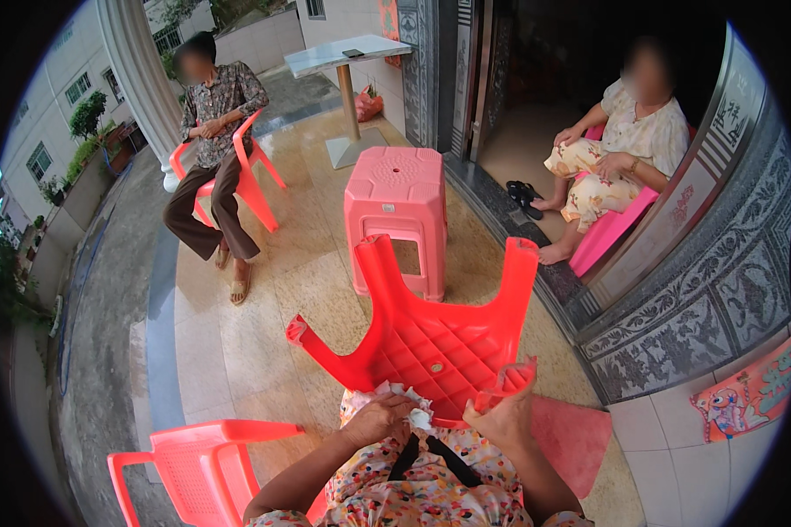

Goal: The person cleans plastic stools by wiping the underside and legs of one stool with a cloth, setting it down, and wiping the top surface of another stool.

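Observation:
A red plastic stool [448, 336] is turned over before me, with its ribbed underside facing up and its legs sticking outward. My right hand [506, 412] grips one of the near legs at the lower right. Bunched in my left hand [380, 418] is a crumpled whitish cloth [420, 412], pressed near the stool's near edge. The fingers of that hand partly cover the cloth. The stool's near side rests at my lap, over my flower-patterned clothing [395, 477].
Ahead stands a pink stack of stools [395, 191]. One person sits in a red armchair [257, 191] at the left, another in the doorway at the right. A pedestal table [346, 56] is farther back. Another red chair [201, 474] stands at my left, and a red mat [570, 444] at my right.

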The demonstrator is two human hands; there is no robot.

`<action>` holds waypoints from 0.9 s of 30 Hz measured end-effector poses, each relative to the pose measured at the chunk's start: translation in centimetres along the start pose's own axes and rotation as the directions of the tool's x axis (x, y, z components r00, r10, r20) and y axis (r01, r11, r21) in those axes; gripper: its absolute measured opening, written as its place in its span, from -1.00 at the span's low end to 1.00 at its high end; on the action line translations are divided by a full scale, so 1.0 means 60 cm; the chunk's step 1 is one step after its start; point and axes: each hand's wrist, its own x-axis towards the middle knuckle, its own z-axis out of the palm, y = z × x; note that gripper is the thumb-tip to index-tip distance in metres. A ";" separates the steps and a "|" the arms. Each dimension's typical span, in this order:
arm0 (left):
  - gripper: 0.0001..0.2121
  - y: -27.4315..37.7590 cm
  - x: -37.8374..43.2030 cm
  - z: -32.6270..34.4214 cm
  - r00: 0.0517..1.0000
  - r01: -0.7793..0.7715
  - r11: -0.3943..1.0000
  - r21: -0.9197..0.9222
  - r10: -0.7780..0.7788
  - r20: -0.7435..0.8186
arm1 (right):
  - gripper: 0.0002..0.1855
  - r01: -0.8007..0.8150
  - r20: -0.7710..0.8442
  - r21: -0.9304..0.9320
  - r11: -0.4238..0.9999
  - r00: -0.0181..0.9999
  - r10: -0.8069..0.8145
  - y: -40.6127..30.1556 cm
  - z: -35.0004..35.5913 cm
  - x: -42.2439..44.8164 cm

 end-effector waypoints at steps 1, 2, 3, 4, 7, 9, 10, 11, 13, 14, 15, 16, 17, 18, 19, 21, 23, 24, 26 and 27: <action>-0.67 -0.007 -0.007 -0.005 1.000 0.000 1.000 0.002 0.000 0.001 | -0.05 0.010 -0.015 0.010 1.000 1.000 -0.010 -0.001 -0.001 0.001; -0.68 -0.016 -0.014 -0.009 0.999 -0.021 0.991 0.131 0.027 -0.043 | -0.05 0.009 -0.017 0.012 1.000 1.000 -0.009 -0.001 -0.001 0.000; -0.69 -0.019 -0.018 -0.013 0.995 -0.035 0.966 0.257 0.058 -0.084 | -0.04 0.011 -0.017 -0.015 1.000 1.000 -0.011 -0.001 -0.001 -0.001; -0.73 -0.018 -0.018 -0.018 0.993 -0.023 0.983 0.180 0.043 -0.110 | -0.04 0.011 -0.018 -0.027 1.000 1.000 -0.012 0.000 -0.001 -0.001; -0.72 -0.018 -0.013 -0.025 0.970 0.096 0.960 -0.263 -0.149 -0.192 | -0.03 0.027 -0.018 -0.036 0.999 0.999 -0.028 0.001 -0.003 -0.001; -0.82 -0.002 -0.003 -0.031 0.946 0.158 0.843 -0.514 -0.279 -0.167 | -0.03 0.034 -0.013 -0.062 0.998 0.999 -0.034 0.000 -0.006 0.001; -0.82 0.007 0.003 -0.032 0.907 0.194 0.736 -0.649 -0.387 -0.168 | -0.03 0.033 -0.009 -0.074 0.997 0.999 -0.033 0.000 -0.005 0.000; -0.81 0.022 0.012 -0.036 0.858 0.211 0.606 -0.767 -0.490 -0.151 | -0.03 0.033 -0.007 -0.087 0.996 0.999 -0.033 0.000 -0.004 0.000; -0.84 0.067 0.047 -0.045 0.884 0.091 0.728 -0.680 -0.374 -0.282 | -0.04 0.013 -0.015 -0.021 1.000 1.000 -0.014 0.003 -0.001 -0.002; -0.81 0.085 0.067 -0.052 0.933 -0.009 0.910 -0.414 -0.141 -0.332 | -0.04 0.010 -0.015 -0.026 1.000 1.000 -0.010 0.006 0.000 -0.003; -0.76 0.098 0.077 -0.038 0.929 -0.106 0.961 -0.255 0.004 -0.370 | -0.04 0.017 -0.024 -0.029 0.999 1.000 -0.018 0.008 0.004 -0.004; -0.74 0.106 0.083 -0.015 0.955 -0.147 0.975 -0.168 0.096 -0.282 | -0.04 0.024 -0.034 -0.032 0.999 0.999 -0.026 0.010 0.008 -0.005; -0.75 0.129 0.096 0.005 0.965 -0.166 0.981 -0.098 0.141 -0.222 | -0.04 0.018 -0.037 -0.045 0.999 0.999 -0.020 0.013 0.002 -0.004; -0.75 0.120 0.088 0.045 0.972 -0.114 0.988 -0.103 0.089 -0.219 | -0.03 0.022 -0.028 -0.014 1.000 0.999 -0.023 0.013 0.005 -0.005; -0.75 0.113 0.089 0.064 0.976 -0.071 0.991 -0.113 0.046 -0.212 | -0.02 0.021 -0.023 0.007 1.000 1.000 -0.020 0.015 0.006 -0.004; -0.74 0.096 0.082 0.070 0.970 -0.110 0.988 -0.104 0.084 -0.227 | -0.01 0.029 0.020 -0.043 0.999 0.999 -0.028 0.020 0.006 -0.008; -0.73 0.081 0.072 0.062 0.964 -0.146 0.985 -0.095 0.120 -0.238 | 0.00 0.037 0.066 -0.090 0.995 0.997 -0.031 0.028 0.007 -0.014; -0.74 0.068 0.065 0.059 0.974 -0.134 0.990 -0.046 0.124 -0.188 | 0.00 0.029 0.051 -0.086 0.996 0.998 -0.024 0.032 0.008 -0.015; -0.76 0.052 0.052 0.033 0.989 -0.099 0.994 0.036 0.102 -0.107 | 0.00 0.012 0.034 -0.084 0.996 0.999 -0.009 0.033 0.006 -0.013; -0.75 0.037 0.036 0.027 0.988 -0.077 0.996 0.034 0.081 -0.131 | -0.01 0.032 0.023 -0.085 0.996 0.999 -0.030 0.023 0.001 -0.005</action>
